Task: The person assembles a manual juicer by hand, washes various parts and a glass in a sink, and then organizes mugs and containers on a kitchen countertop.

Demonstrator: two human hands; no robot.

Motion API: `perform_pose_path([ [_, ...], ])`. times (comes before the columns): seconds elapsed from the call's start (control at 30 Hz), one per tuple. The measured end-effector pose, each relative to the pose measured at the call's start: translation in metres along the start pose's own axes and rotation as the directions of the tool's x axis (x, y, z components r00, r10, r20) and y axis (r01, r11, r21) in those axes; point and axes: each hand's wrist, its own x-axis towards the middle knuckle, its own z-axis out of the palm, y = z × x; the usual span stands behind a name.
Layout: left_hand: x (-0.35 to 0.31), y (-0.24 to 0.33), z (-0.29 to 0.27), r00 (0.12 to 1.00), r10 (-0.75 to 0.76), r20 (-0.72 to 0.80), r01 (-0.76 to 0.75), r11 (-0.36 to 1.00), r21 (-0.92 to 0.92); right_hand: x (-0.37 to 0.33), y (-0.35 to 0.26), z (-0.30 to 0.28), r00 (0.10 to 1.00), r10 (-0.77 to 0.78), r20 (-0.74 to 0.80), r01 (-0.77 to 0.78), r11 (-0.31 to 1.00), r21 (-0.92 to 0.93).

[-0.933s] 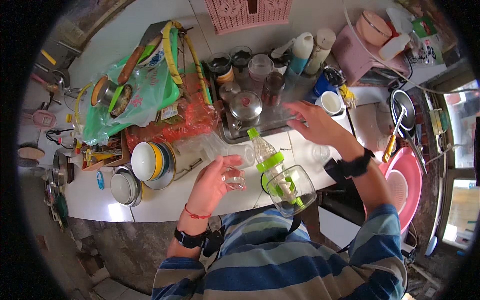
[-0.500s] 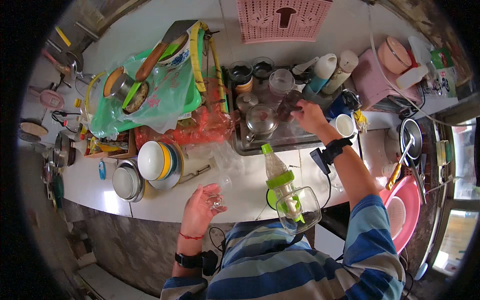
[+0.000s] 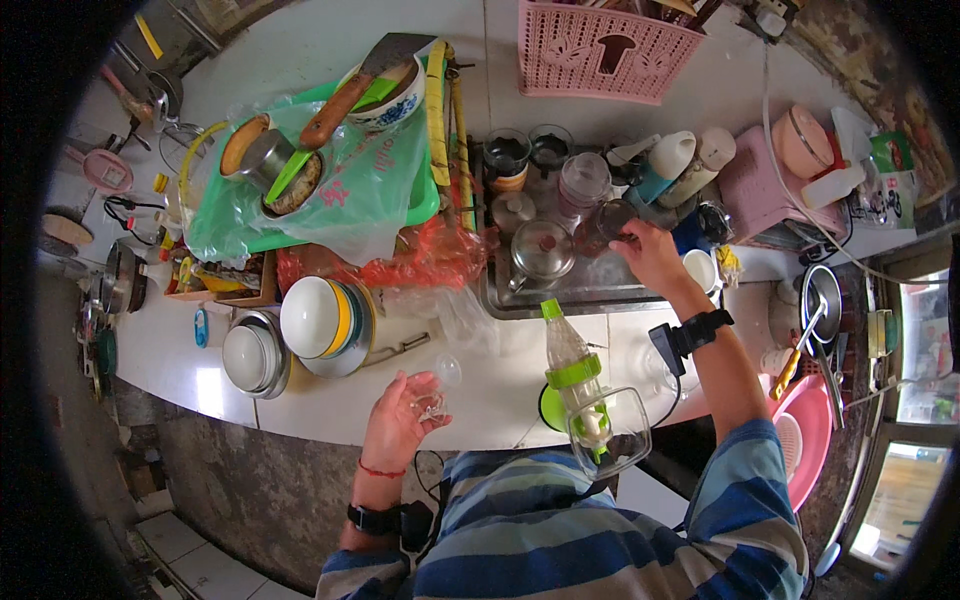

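My right hand (image 3: 655, 262) reaches over the dark tray (image 3: 510, 298), its fingers closed on the rim of a dark, see-through glass cup (image 3: 606, 224). Just left of that cup stands a glass teapot (image 3: 543, 262) with a lid. Close by are a stack of clear cups (image 3: 584, 182) and a small lidded pot (image 3: 513, 211). Near the counter's front edge my left hand (image 3: 394, 418) is curled, palm up, around a small clear glass piece (image 3: 432, 404); its exact kind does not show. A clear bottle with green fittings (image 3: 570, 365) stands in front of me.
Stacked bowls (image 3: 318, 318) and a green tray (image 3: 225, 225) with utensils are at the left. Behind the dark tray hangs or stands a pink basket (image 3: 600, 62). To the right are a white mug (image 3: 700, 270), a ladle (image 3: 806, 322) and a pink basin (image 3: 815, 430).
The view has shifted slightly. My right hand has drawn a little right and toward me with the dark glass cup, which now looks more tilted. My left hand stays nearly in place.
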Motion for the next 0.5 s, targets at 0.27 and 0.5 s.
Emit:
perform_pose_path([
  [0.27, -0.002, 0.002, -0.01, 0.999, 0.017, -0.035, -0.017, 1.0, -0.017, 0.001, 0.005, 0.001, 0.996, -0.083, 0.038, 0.085, 0.995, -0.055],
  [0.5, -0.003, 0.004, -0.014, 0.998, 0.027, -0.048, -0.027, 1.0, -0.012, 0.009, 0.011, 0.026, 0.999, -0.007, 0.04, 0.009, 1.0, -0.028],
])
